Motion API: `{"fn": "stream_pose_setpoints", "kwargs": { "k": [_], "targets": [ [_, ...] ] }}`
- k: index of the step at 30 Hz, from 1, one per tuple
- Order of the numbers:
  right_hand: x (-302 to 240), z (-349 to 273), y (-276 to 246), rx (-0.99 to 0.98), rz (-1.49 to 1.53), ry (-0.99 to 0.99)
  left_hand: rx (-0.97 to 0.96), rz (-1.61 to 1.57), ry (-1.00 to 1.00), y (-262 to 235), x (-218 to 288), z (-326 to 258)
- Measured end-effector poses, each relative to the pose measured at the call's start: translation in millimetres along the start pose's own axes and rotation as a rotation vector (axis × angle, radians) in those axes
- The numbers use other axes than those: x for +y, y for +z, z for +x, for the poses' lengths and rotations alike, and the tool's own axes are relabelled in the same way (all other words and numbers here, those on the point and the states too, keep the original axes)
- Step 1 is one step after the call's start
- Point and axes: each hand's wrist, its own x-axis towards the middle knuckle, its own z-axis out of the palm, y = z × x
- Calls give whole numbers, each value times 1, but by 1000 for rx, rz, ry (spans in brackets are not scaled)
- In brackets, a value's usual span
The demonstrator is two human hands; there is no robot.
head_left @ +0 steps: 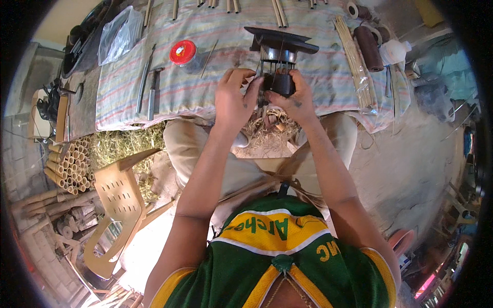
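While the person sits at a cloth-covered table [328,77], both hands grip a small dark model [280,61] at its near edge. It has a flat black roof, thin upright posts and a dark round base. Left hand [233,100] and right hand [295,100] close around that base from either side.

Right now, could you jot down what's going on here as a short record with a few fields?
Setting: workbench covered by a striped cloth
Left hand: grips the dark lantern-like frame at its lower part
Right hand: holds the same frame from the other side
Left of the hands: red-lidded jar, metal tools
Right of the hands: bundle of thin sticks, dark roll
Floor, left: tan plastic chair, stacked bamboo tubes
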Motion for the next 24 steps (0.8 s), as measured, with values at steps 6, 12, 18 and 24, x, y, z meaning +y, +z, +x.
{"fn": "stream_pose_setpoints", "kwargs": {
  "k": [6,12,18,24],
  "targets": [
    [-6,4,12,-19,207,34,-248,475,412,-13,11,33],
    [-36,0,-6,83,-288,-145,-222,495,479,-71,16,22],
    [-42,5,-10,74,-238,-202,-263,-177,-27,-160,20,-42],
    [-34,6,7,85,-282,-217,95,-647,-559,-239,1,-112]
  ]
}}
